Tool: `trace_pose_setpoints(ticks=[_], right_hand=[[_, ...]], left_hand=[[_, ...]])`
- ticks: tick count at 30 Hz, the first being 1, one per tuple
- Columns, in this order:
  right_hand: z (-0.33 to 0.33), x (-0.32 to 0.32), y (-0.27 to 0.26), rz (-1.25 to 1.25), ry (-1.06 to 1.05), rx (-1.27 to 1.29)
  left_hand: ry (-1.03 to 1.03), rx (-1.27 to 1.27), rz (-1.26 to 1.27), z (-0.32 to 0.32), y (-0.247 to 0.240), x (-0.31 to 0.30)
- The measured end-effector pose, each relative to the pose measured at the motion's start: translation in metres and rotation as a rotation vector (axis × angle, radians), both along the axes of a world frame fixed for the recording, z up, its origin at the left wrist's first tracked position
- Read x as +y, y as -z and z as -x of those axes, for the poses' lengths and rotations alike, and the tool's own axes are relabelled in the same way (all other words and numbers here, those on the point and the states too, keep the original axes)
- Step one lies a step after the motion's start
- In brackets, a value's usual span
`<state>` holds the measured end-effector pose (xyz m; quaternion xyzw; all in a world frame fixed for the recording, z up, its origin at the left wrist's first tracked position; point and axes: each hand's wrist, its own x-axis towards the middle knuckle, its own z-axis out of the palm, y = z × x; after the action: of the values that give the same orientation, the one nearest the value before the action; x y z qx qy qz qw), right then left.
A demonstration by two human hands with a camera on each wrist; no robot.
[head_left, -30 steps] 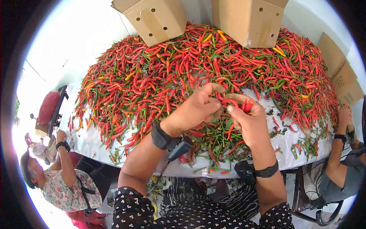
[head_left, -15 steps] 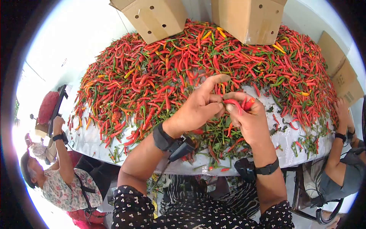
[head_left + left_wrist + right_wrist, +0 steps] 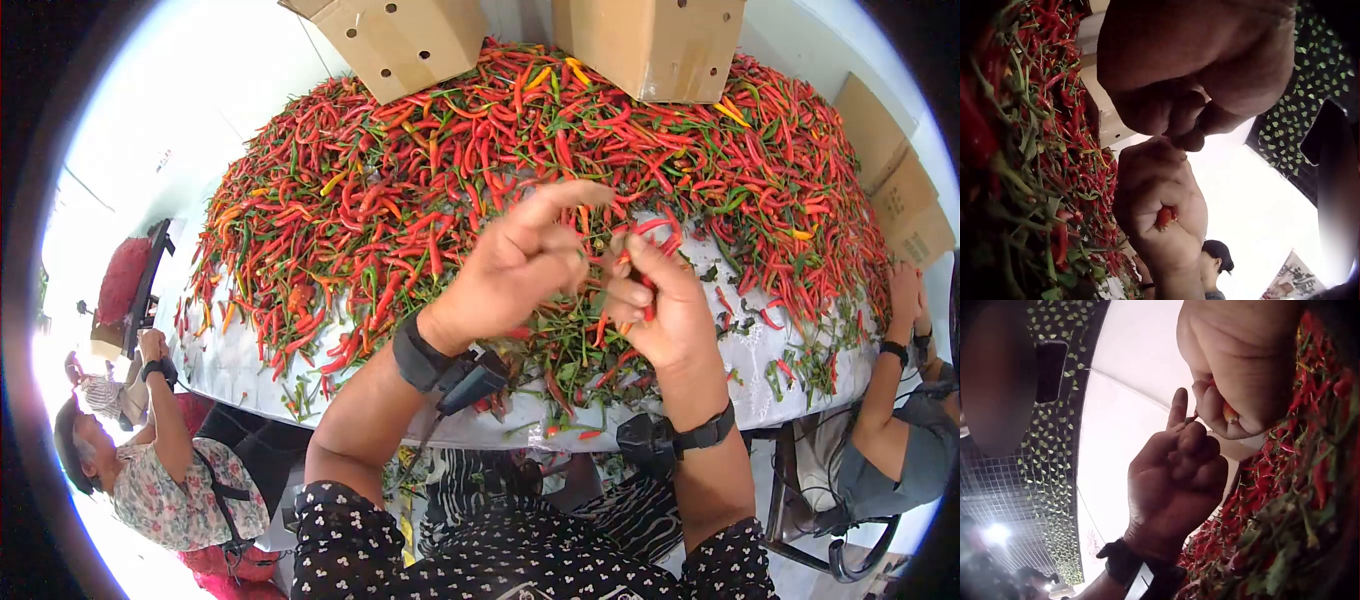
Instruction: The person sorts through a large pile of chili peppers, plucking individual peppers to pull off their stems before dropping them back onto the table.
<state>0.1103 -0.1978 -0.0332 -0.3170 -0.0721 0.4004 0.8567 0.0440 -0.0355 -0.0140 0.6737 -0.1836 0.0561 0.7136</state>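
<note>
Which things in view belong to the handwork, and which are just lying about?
In the work:
- right hand, curled round red chillies
- left hand, close by
- chilli heap

Apparently just about:
- cardboard boxes by the heap
- red bundle, far left

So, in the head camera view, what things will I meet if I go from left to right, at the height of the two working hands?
Red sack → left hand → right hand, with red chillies in it → brown cardboard.
</note>
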Motion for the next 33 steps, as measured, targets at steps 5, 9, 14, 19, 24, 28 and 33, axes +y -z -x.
trace_pose_setpoints(ticks=[5,9,14,19,24,28,33], right_hand=[[-0.017,-0.012,-0.004,-0.119,0.104,-0.009],[-0.016,-0.012,-0.013,0.09,0.247,-0.062],[-0.018,-0.014,-0.006,0.064,0.215,-0.077],[-0.019,-0.014,0.0,0.009,0.121,-0.098],[-0.011,-0.007,-0.005,0.162,0.146,-0.169],[-0.008,-0.004,-0.003,0.174,0.1,-0.2],[-0.001,0.0,-0.005,0.322,0.063,-0.309]], left_hand=[[-0.294,0.175,-0.271,0.001,-0.015,0.016],[-0.32,-0.171,-0.833,-0.008,0.011,0.031],[-0.377,-0.114,-1.075,-0.009,0.028,0.029],[-0.337,-0.167,-1.209,-0.01,0.029,0.031],[-0.245,0.186,-0.375,-0.011,0.013,0.029],[-0.237,0.265,-0.218,-0.009,0.001,0.027],[-0.279,0.249,-0.167,-0.008,0.003,0.023]])
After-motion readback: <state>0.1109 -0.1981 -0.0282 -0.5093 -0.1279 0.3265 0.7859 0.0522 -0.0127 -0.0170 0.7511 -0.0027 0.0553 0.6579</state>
